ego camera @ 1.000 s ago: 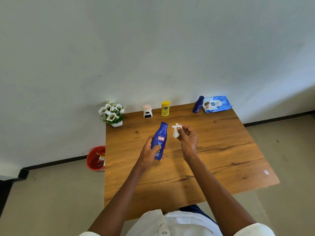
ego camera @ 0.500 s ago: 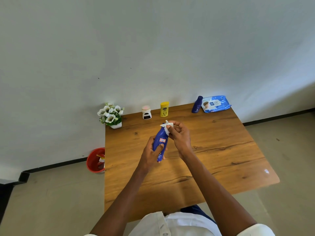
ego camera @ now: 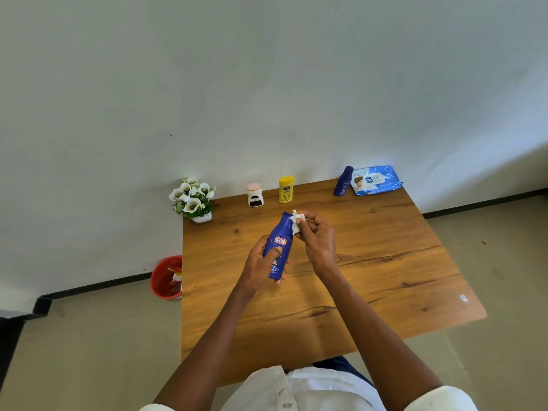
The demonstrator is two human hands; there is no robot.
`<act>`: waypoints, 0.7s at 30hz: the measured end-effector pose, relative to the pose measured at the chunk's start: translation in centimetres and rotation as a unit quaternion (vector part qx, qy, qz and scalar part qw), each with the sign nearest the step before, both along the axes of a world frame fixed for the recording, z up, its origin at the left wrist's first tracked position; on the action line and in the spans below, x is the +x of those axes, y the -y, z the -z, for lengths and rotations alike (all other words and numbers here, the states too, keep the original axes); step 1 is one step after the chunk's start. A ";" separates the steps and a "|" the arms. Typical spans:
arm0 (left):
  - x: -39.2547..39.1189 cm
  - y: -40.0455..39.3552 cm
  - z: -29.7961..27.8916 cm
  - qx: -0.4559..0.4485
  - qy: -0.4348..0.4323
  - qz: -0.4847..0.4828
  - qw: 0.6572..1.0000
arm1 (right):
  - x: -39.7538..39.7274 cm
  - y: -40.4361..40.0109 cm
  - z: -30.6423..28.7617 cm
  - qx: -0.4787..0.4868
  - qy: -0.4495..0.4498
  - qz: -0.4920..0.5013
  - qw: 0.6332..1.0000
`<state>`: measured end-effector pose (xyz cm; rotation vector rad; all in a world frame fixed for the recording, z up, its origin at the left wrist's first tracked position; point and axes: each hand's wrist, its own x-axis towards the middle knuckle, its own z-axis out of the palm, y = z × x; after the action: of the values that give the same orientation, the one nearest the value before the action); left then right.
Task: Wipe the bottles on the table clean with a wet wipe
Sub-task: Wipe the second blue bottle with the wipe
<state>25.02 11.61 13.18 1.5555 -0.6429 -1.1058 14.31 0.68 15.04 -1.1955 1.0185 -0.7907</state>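
Note:
My left hand [ego camera: 261, 266] grips the lower half of a blue lotion bottle [ego camera: 280, 237] with a red-and-white label, held above the middle of the wooden table [ego camera: 385, 262]. My right hand [ego camera: 315, 237] pinches a small crumpled white wet wipe [ego camera: 297, 222] against the bottle's right shoulder, just below the cap. At the table's back edge stand a white bottle with a pink cap [ego camera: 254, 194], a yellow bottle [ego camera: 286, 189] and a small dark blue bottle [ego camera: 343, 181].
A blue pack of wet wipes [ego camera: 376, 180] lies at the back right corner beside the dark blue bottle. A white pot of white flowers [ego camera: 193, 200] stands at the back left corner. A red bin [ego camera: 164, 277] sits on the floor left of the table.
My right hand brought the wipe from beside the bottle onto its top, then slid it to the right shoulder. The left hand kept its grip on the bottle.

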 end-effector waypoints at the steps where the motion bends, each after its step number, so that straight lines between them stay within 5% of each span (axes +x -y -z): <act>1: -0.1 0.0 -0.1 -0.006 -0.008 0.000 1.000 | 0.0 -0.1 0.0 0.006 0.002 0.003 1.000; 15: -0.5 0.3 1.1 -0.055 -0.013 -0.032 0.998 | 0.3 -1.2 -1.5 0.057 0.112 0.039 0.991; 21: -0.5 0.4 2.1 -0.080 0.220 -0.001 0.972 | 1.6 -2.4 -1.1 0.019 0.046 0.084 0.995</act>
<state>24.53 11.20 11.03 1.6705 -1.0019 -0.6862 15.95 3.13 16.15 -1.0415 1.0633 -0.9446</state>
